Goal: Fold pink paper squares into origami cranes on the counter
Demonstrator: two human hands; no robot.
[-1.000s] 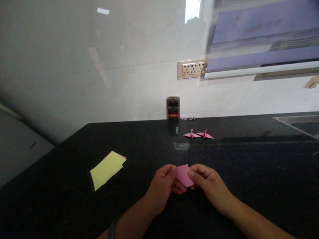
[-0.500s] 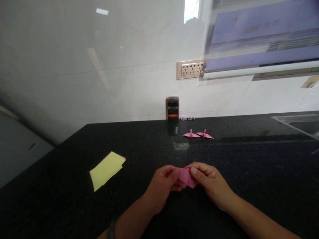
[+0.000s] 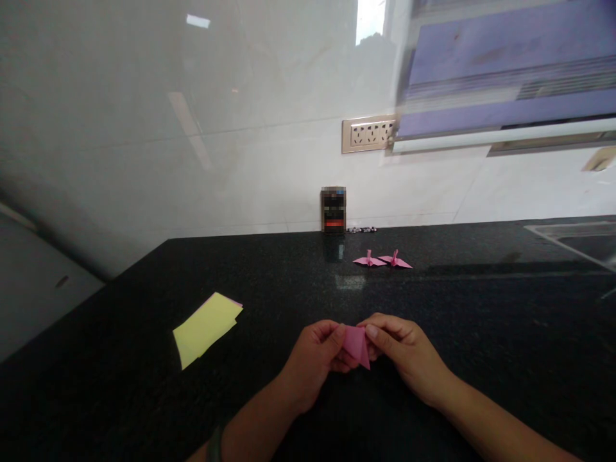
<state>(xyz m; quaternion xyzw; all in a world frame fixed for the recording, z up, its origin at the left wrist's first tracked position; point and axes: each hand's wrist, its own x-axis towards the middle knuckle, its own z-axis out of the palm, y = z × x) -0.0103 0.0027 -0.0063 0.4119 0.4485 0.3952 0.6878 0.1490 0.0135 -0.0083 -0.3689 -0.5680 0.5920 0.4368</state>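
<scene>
A small pink folded paper (image 3: 357,344) is pinched between both my hands, just above the black stone counter (image 3: 433,308). My left hand (image 3: 315,359) grips its left edge with thumb and fingers closed. My right hand (image 3: 404,350) pinches its right edge, thumb on top. The paper hangs as a downward-pointing triangle between the fingertips.
Yellow paper sheets (image 3: 206,326) lie on the counter to the left. Two finished pink paper cranes (image 3: 382,259) sit further back. A small dark box (image 3: 333,209) stands against the white wall, under a power socket strip (image 3: 368,133). A sink edge (image 3: 577,234) shows at the right.
The pink paper has been folded from a flat, wider flap into a narrower triangle. Both hands have drawn slightly closer together and stayed in place.
</scene>
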